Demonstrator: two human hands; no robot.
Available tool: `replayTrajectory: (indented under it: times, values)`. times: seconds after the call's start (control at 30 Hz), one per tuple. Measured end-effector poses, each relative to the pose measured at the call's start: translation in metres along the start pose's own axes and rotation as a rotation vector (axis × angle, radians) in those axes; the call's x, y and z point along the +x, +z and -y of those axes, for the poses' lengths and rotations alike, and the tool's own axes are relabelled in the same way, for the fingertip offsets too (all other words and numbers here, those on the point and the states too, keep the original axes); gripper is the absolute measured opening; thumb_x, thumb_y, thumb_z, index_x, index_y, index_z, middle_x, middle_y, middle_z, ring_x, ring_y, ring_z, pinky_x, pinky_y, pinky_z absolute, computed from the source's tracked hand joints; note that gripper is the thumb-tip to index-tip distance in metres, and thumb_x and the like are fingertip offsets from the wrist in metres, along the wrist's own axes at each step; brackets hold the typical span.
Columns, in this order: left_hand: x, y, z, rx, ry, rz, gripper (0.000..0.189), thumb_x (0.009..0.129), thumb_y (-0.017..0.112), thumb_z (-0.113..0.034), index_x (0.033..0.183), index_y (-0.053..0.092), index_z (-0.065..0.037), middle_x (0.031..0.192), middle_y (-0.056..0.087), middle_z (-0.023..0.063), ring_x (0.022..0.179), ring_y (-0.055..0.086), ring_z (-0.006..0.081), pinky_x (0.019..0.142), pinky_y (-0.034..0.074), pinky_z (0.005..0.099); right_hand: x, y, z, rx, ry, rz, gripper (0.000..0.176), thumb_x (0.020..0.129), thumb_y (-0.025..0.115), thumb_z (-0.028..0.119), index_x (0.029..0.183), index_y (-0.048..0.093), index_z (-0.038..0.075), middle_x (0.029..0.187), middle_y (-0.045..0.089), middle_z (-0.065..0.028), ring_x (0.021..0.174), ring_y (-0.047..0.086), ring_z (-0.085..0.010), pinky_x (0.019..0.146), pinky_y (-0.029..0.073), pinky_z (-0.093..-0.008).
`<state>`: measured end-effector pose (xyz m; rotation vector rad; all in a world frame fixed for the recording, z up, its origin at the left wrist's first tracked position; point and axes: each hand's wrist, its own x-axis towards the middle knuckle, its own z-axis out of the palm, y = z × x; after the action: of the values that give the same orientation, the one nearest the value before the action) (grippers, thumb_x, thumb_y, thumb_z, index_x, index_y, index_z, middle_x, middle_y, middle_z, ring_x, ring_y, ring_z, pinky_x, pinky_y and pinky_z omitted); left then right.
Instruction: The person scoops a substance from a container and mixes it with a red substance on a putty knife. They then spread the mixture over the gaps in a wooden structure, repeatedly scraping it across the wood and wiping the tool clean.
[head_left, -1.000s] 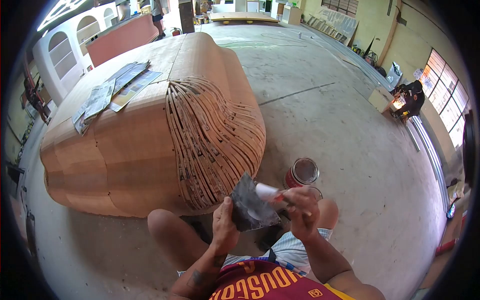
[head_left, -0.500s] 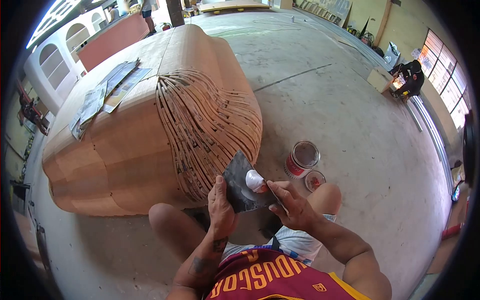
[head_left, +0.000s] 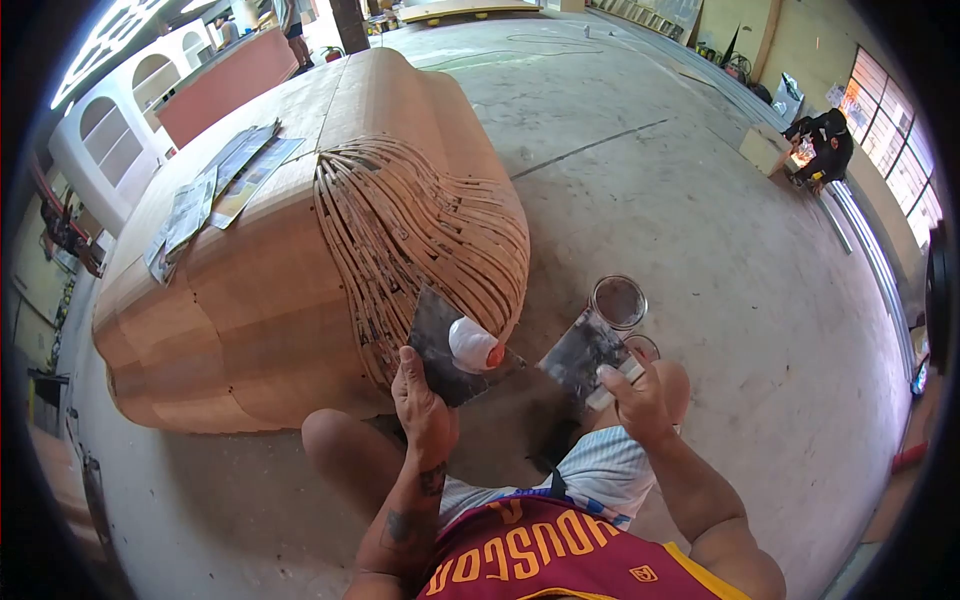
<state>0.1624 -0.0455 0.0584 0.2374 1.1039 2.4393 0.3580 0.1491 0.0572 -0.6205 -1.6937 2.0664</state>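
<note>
My left hand [head_left: 425,408] grips a dark, flat mixing board [head_left: 432,340] by its near edge, thumb on top. On the board sits a lump of white putty [head_left: 468,343] with an orange-red dab [head_left: 495,355] at its right side. My right hand [head_left: 640,402] is closed round the pale handle of a wide, smeared putty knife [head_left: 585,355], which is apart from the board. Behind the knife stands an open can [head_left: 620,302], partly covered by the blade. A smaller round lid or tin [head_left: 642,347] shows only in part beside my right hand.
A large curved wooden form [head_left: 250,310] with grooved strips [head_left: 410,230] stands close in front of me on the left. Newspaper sheets [head_left: 215,195] lie on it. On the concrete floor [head_left: 720,300] at far right, a crouching person [head_left: 825,148] works beside bright sparks.
My right hand has moved right, taking the putty knife away from the board. The board has shifted slightly left, and the orange-red dab shows more fully beside the white putty.
</note>
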Motion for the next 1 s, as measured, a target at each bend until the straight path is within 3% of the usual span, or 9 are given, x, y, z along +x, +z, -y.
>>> replayTrajectory:
  times: [0.03,0.23,0.43,0.63,0.7,0.73,0.77,0.8,1.0]
  values:
    - [0.002,-0.001,0.0,0.021,0.039,0.023,0.05,0.109,0.046,-0.044,0.131,0.058,-0.001,0.119,0.068,0.009,0.106,0.068,0.0213,0.092,0.058,0.0384,-0.007,0.008,0.009,0.267,0.047,-0.007,0.04,0.096,0.061,0.007,0.134,0.055,0.001,0.108,0.068,-0.0054,0.095,0.067,-0.0129,0.083,0.056,-0.0311]
    - [-0.004,0.014,0.005,0.235,0.215,-0.037,0.046,0.11,0.048,-0.042,0.113,0.068,-0.001,0.102,0.068,0.0007,0.089,0.06,0.0067,0.076,0.05,0.0251,-0.014,0.042,0.001,0.4,0.07,0.099,0.036,0.097,0.061,0.008,0.131,0.056,-0.002,0.114,0.067,-0.0036,0.102,0.063,-0.0103,0.093,0.052,-0.028]
    - [-0.022,0.022,0.006,0.699,0.395,0.093,0.048,0.109,0.047,-0.043,0.086,0.061,-0.004,0.074,0.048,-0.0069,0.071,0.04,0.0049,0.059,0.031,0.0255,0.002,0.058,-0.005,0.497,0.025,0.084,0.034,0.1,0.059,0.009,0.131,0.056,-0.002,0.117,0.067,-0.0045,0.104,0.064,-0.0117,0.097,0.051,-0.0295]
    - [-0.034,0.004,0.011,0.855,0.381,0.311,0.049,0.109,0.047,-0.04,0.099,0.064,0.005,0.064,0.048,-0.0044,0.058,0.04,0.0057,0.05,0.033,0.027,0.014,0.058,0.032,0.342,-0.086,0.096,0.033,0.1,0.059,0.008,0.131,0.056,-0.003,0.117,0.067,-0.0061,0.103,0.064,-0.0127,0.092,0.054,-0.0313]
    - [-0.037,0.003,0.016,0.655,0.148,0.239,0.045,0.111,0.044,-0.035,0.106,0.067,0.003,0.076,0.059,-0.0008,0.071,0.051,0.0054,0.061,0.043,0.026,0.019,0.053,0.042,0.042,-0.22,0.054,0.032,0.1,0.059,0.005,0.131,0.057,-0.002,0.116,0.067,-0.0076,0.103,0.063,-0.0129,0.089,0.055,-0.0321]
    - [-0.033,0.004,0.027,0.495,0.066,0.172,0.045,0.111,0.043,-0.035,0.108,0.067,0.003,0.081,0.062,0.0008,0.075,0.054,0.006,0.066,0.046,0.026,0.032,0.058,0.025,-0.106,-0.819,-0.017,0.041,0.094,0.064,-0.003,0.134,0.058,0.001,0.114,0.065,-0.0111,0.101,0.065,-0.0187,0.086,0.055,-0.0341]
    - [-0.032,0.003,0.031,0.329,-0.018,0.106,0.044,0.112,0.042,-0.034,0.109,0.067,0.003,0.086,0.066,0.0024,0.079,0.058,0.0066,0.071,0.05,0.0259,0.036,0.059,0.038,-0.313,-0.897,0.084,0.046,0.091,0.066,-0.004,0.136,0.058,0.003,0.113,0.065,-0.0124,0.101,0.066,-0.022,0.086,0.055,-0.0353]
    - [-0.029,0.015,0.014,0.092,-0.214,0.091,0.048,0.113,0.035,-0.037,0.126,0.059,0.002,0.12,0.067,0.0095,0.106,0.066,0.0179,0.095,0.054,0.0345,0.039,0.055,0.059,-0.523,-0.969,0.186,0.051,0.088,0.068,-0.005,0.137,0.058,0.004,0.113,0.064,-0.0137,0.102,0.066,-0.0252,0.086,0.055,-0.0365]
    - [-0.003,0.03,-0.004,-0.253,-0.116,0.045,0.047,0.112,0.038,-0.04,0.13,0.054,0.0,0.122,0.067,0.0132,0.11,0.067,0.0236,0.101,0.054,0.0409,0.056,0.063,0.069,-0.87,-0.934,0.397,0.06,0.086,0.072,0.002,0.143,0.053,0.007,0.125,0.058,-0.0167,0.109,0.063,-0.036,0.091,0.054,-0.0439]
